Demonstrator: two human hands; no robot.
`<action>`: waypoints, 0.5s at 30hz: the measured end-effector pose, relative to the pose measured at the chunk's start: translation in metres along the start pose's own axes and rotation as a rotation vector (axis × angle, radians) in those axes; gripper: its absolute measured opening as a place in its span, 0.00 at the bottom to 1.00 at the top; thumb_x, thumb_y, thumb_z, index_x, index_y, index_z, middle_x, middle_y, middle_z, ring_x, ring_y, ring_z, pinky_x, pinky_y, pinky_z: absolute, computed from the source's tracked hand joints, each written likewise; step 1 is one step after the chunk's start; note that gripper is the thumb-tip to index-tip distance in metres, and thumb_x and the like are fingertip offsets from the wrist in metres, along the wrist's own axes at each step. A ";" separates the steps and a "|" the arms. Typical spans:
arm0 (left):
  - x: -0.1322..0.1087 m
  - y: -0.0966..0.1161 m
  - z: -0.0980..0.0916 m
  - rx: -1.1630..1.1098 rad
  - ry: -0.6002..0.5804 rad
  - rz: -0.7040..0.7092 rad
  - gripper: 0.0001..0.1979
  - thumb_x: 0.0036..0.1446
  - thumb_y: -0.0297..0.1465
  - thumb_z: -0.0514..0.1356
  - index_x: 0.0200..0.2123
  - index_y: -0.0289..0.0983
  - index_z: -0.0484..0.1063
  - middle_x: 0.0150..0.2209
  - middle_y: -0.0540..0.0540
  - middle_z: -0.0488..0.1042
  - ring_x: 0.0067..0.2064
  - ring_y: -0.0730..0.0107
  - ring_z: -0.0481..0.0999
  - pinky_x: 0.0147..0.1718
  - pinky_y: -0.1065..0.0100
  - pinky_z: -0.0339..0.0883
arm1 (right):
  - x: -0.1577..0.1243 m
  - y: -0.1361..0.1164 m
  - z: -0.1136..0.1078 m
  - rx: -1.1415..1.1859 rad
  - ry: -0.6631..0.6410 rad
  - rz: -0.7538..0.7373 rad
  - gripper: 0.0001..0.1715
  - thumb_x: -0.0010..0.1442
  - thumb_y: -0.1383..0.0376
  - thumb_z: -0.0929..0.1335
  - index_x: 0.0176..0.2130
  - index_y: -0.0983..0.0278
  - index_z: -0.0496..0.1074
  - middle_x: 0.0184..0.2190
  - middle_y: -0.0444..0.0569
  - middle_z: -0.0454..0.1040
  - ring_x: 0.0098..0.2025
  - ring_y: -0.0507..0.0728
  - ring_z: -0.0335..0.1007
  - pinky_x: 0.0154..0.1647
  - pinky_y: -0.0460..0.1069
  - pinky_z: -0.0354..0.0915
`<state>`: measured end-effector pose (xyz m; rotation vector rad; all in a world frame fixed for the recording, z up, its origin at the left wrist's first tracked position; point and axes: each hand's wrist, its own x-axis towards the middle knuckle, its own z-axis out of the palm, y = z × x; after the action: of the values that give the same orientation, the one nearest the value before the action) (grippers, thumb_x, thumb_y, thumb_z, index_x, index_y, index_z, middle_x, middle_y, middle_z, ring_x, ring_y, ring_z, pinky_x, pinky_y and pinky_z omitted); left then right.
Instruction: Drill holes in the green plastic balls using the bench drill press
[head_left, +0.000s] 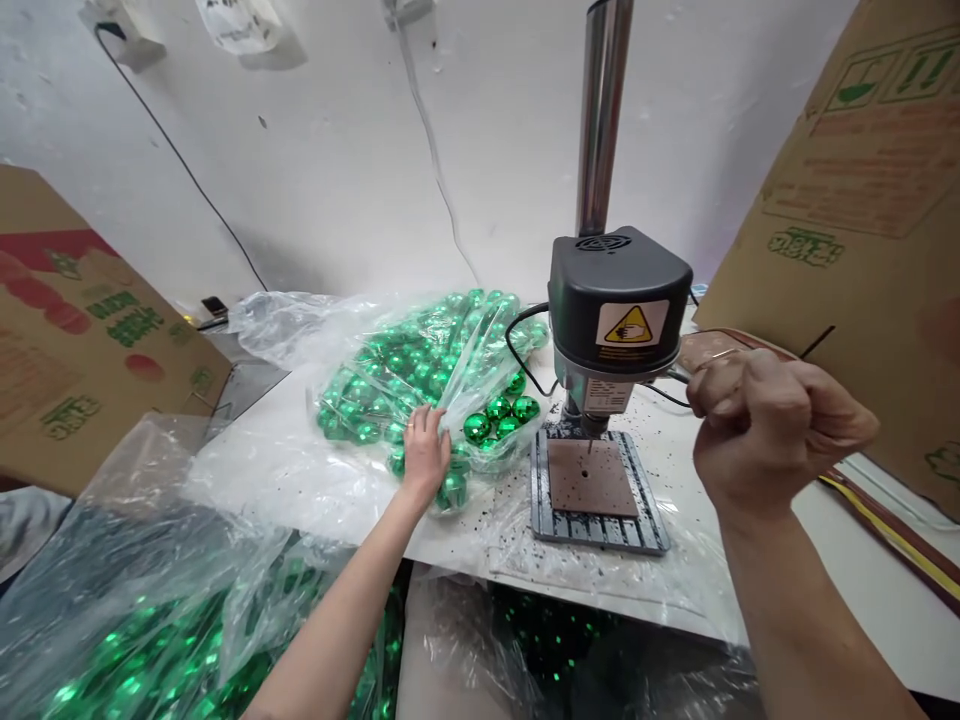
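A clear plastic bag (397,375) full of shiny green faceted balls (497,410) lies on the white table. My left hand (426,455) rests against the front of the bag, fingers stretched forward over the film and balls, thumb a little apart; no ball shows in its grasp. To the right, my right hand (772,425) is closed in a fist around the feed handle of a small black drill press (621,290); most of the handle is hidden by the fingers. Under the drill bit, a brown square board (592,478) with a dark hole sits on the slotted metal base (600,538).
Cardboard boxes stand at left (97,340) and right (862,200). Dark shavings litter the table (300,490) around the base. Below its front edge, plastic bags (180,640) hold more green balls. Cables hang down the white wall (337,150).
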<state>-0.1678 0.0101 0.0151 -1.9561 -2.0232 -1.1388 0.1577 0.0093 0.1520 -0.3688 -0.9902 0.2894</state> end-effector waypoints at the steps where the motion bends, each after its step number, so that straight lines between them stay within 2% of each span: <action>1: -0.002 0.004 -0.004 0.048 -0.033 0.162 0.15 0.62 0.25 0.54 0.50 0.40 0.71 0.57 0.37 0.72 0.64 0.52 0.68 0.64 0.47 0.59 | 0.000 0.000 0.000 0.002 0.004 0.003 0.22 0.55 0.68 0.68 0.15 0.62 0.57 0.11 0.38 0.54 0.14 0.47 0.51 0.19 0.50 0.49; 3: -0.006 0.014 -0.011 0.108 -0.190 0.510 0.16 0.66 0.28 0.53 0.54 0.43 0.72 0.58 0.40 0.74 0.67 0.57 0.66 0.67 0.50 0.56 | 0.000 0.000 0.001 0.005 0.015 0.008 0.24 0.55 0.68 0.68 0.15 0.62 0.55 0.11 0.37 0.53 0.14 0.46 0.50 0.19 0.50 0.50; 4: -0.009 0.018 -0.012 0.120 -0.282 0.628 0.16 0.67 0.30 0.53 0.55 0.44 0.71 0.56 0.42 0.76 0.66 0.59 0.68 0.67 0.52 0.56 | 0.000 0.000 0.001 0.006 0.020 0.009 0.24 0.55 0.67 0.68 0.15 0.63 0.54 0.11 0.37 0.52 0.14 0.46 0.50 0.18 0.50 0.49; 5: -0.012 0.022 -0.013 0.138 -0.352 0.689 0.15 0.68 0.32 0.54 0.56 0.44 0.71 0.53 0.43 0.77 0.63 0.59 0.71 0.66 0.53 0.58 | 0.000 0.000 0.001 0.004 0.025 0.008 0.25 0.55 0.67 0.68 0.15 0.63 0.54 0.11 0.37 0.52 0.14 0.46 0.50 0.18 0.49 0.50; 7: -0.019 0.027 -0.012 0.208 -0.391 0.651 0.13 0.68 0.36 0.57 0.53 0.42 0.73 0.46 0.42 0.79 0.56 0.57 0.76 0.62 0.53 0.62 | 0.000 0.001 0.001 -0.002 0.031 0.000 0.24 0.55 0.67 0.68 0.15 0.63 0.55 0.11 0.37 0.52 0.14 0.46 0.51 0.18 0.50 0.50; 11: -0.026 0.029 -0.008 0.387 -0.332 0.409 0.10 0.69 0.35 0.55 0.39 0.40 0.75 0.40 0.41 0.79 0.47 0.55 0.79 0.53 0.54 0.67 | 0.000 0.001 0.002 -0.006 0.021 -0.012 0.23 0.55 0.68 0.68 0.15 0.62 0.57 0.11 0.37 0.53 0.14 0.46 0.51 0.18 0.50 0.51; 13: -0.024 0.031 -0.005 0.449 -0.299 0.310 0.13 0.70 0.32 0.52 0.37 0.39 0.74 0.38 0.41 0.79 0.44 0.56 0.79 0.50 0.56 0.67 | 0.000 0.000 0.002 -0.004 0.019 -0.011 0.24 0.56 0.67 0.68 0.15 0.62 0.55 0.11 0.37 0.53 0.14 0.46 0.51 0.17 0.50 0.50; 15: -0.016 0.034 0.001 0.475 -0.265 0.218 0.12 0.70 0.31 0.52 0.39 0.38 0.75 0.37 0.40 0.80 0.42 0.56 0.80 0.48 0.56 0.68 | 0.000 0.000 0.002 0.005 0.018 -0.009 0.25 0.56 0.67 0.68 0.15 0.63 0.54 0.11 0.37 0.53 0.14 0.46 0.51 0.18 0.50 0.50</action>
<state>-0.1340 -0.0066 0.0204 -2.0752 -1.8983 -0.3238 0.1556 0.0092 0.1529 -0.3616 -0.9734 0.2798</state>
